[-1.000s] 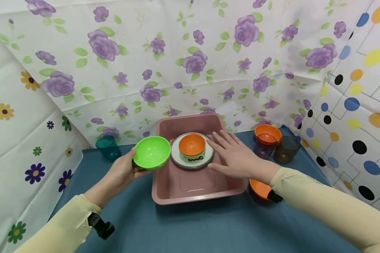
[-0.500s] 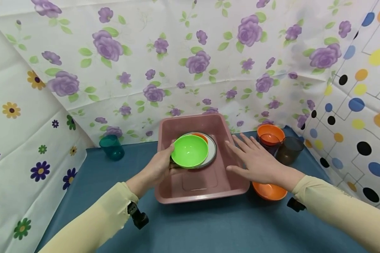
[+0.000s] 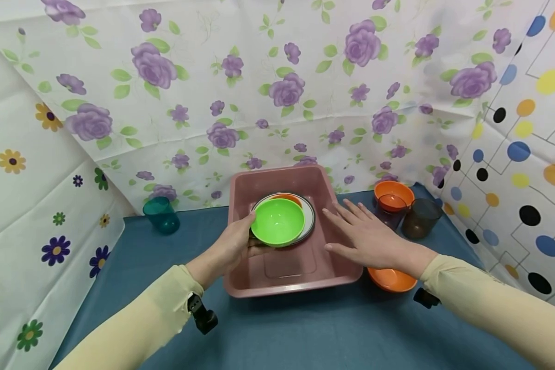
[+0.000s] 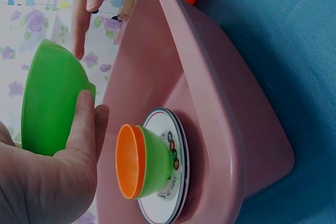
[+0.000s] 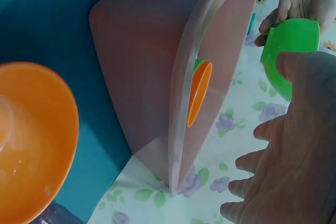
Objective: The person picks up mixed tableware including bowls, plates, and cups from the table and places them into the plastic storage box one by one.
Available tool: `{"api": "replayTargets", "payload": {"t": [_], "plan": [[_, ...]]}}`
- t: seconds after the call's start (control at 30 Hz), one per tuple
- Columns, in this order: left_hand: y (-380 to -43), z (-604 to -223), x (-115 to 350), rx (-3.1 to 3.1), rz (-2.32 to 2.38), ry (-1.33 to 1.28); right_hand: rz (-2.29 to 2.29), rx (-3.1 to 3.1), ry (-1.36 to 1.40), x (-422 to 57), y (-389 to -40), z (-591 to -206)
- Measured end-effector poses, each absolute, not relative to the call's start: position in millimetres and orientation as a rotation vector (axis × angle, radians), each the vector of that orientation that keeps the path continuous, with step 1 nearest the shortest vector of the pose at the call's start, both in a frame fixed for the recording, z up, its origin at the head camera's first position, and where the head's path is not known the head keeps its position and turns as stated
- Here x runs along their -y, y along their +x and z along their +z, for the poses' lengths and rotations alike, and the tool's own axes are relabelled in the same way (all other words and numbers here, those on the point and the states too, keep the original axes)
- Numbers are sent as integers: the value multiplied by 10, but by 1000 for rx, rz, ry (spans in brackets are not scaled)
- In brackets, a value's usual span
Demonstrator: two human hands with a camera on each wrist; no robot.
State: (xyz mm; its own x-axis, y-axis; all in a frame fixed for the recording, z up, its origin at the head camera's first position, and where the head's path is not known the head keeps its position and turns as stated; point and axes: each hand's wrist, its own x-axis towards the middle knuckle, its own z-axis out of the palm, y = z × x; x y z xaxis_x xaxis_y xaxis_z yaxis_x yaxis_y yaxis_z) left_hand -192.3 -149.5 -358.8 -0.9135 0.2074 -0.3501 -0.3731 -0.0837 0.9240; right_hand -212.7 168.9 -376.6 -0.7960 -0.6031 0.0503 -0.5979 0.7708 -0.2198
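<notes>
While the left hand (image 3: 227, 246) grips a bright-green plastic bowl (image 3: 278, 223) above a small orange bowl (image 4: 129, 161), the right hand (image 3: 370, 237) spreads empty.

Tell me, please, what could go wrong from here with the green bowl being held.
The left hand grips the large green bowl from one side, so it might tip or slip. If lowered carelessly, it could knock the small orange bowl nested in the smaller green bowl on the plate below.
</notes>
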Motion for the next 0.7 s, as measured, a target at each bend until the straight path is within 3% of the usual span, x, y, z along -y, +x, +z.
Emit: {"api": "replayTargets", "payload": {"t": [0.47,0.7], "plan": [[-1923,-3545,1495,-1814,2043,-191,-642,-2757,-925,-1479,-2136,-3655],[-1928,-3559,1480,-1804,2060,-195,-1121,-2408,-651,-1301,-2158,-3577]]}}
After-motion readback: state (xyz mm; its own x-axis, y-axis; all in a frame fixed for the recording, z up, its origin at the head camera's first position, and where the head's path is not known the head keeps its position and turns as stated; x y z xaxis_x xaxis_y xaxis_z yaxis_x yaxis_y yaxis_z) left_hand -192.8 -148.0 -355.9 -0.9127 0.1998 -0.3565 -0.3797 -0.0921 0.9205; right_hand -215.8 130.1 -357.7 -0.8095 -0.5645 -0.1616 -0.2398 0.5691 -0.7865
